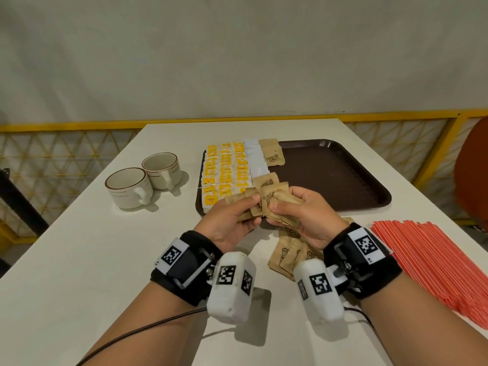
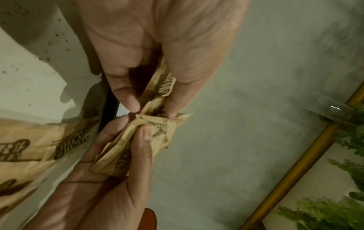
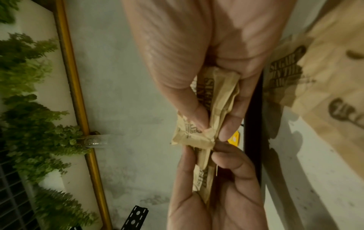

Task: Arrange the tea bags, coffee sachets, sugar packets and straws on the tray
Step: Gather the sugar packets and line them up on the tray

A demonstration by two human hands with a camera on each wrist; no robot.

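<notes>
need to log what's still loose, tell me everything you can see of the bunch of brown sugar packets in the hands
The brown sugar packets are small tan paper sachets with dark print, creased and fanned unevenly. Both the left hand and right hand pinch them between thumb and fingers, held above the near edge of the tray.

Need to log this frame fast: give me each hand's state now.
Left hand: gripping brown sugar packets.
Right hand: gripping the same bunch of brown sugar packets.
</notes>
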